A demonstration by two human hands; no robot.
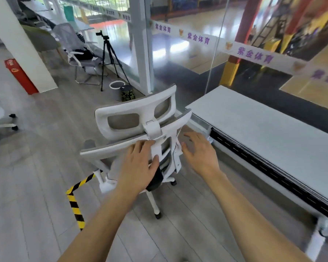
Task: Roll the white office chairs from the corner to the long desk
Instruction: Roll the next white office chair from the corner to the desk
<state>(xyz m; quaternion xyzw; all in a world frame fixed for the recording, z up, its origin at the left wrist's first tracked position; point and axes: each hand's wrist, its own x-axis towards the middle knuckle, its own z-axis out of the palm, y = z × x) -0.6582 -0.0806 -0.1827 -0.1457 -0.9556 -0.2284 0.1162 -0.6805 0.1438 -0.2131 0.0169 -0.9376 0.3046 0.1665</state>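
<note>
A: What is far over on the left?

B: Part of another white chair on black wheels [0, 118], cut off by the edge. Behind it a red box [20, 75] leans on a white pillar [17, 35]. Then comes a grey mesh chair with metal legs [80, 55], a black tripod [110, 59], and a round white bin [117, 86] by the glass wall.

A: And on the floor?

B: A strip of yellow and black tape [74, 201] bends on the grey wood floor [27, 186].

A: Where is the chair to roll?

B: The white office chair with grey mesh and a headrest [134, 120] stands in the middle, its back facing us, just beside the end of the long pale grey desk [263, 133].

A: What is the left hand doing?

B: The left hand [140, 163] lies flat on the chair's white back spine, fingers spread, not wrapped around it.

A: And the right hand?

B: The right hand [199, 150] is open too, fingers spread, close to the chair's back edge. I cannot tell if it touches
</note>
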